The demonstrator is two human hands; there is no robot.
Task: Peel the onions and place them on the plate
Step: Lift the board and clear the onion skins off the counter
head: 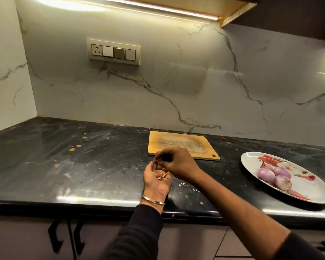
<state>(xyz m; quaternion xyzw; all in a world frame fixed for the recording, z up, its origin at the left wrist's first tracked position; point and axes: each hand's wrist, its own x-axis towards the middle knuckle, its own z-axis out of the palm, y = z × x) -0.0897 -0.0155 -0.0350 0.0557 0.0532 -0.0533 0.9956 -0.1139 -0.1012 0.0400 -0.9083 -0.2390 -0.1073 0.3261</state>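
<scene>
A: What is the room like?

B: A kitchen corner; a dark, smeared stone counter (64, 156) dotted with small orange flecks runs under a pale veined marble backsplash (176, 87); a switch panel (114, 51) with one socket sits on the wall, and a light strip (139, 6) glows under the upper cabinet.

A: And on the counter?

B: A wooden cutting board (182, 143) lies against the wall, flat and scuffed pale in the middle; well to its right a white plate (251, 162) with a red printed pattern sits near the counter's front edge; three peeled onions (274, 175), purple and glossy, rest together on it, touching one another.

A: The hands?

B: The left hand (157, 177) is turned palm up over the counter, fingers loosely spread, cradling a little heap of onion skins (161, 175); a metal bangle (153, 200) circles that wrist above a dark sleeve; the right hand (176, 160) reaches across just above the left fingertips, its fingers curled down and drawn together; whether they pinch a scrap I cannot tell.
</scene>
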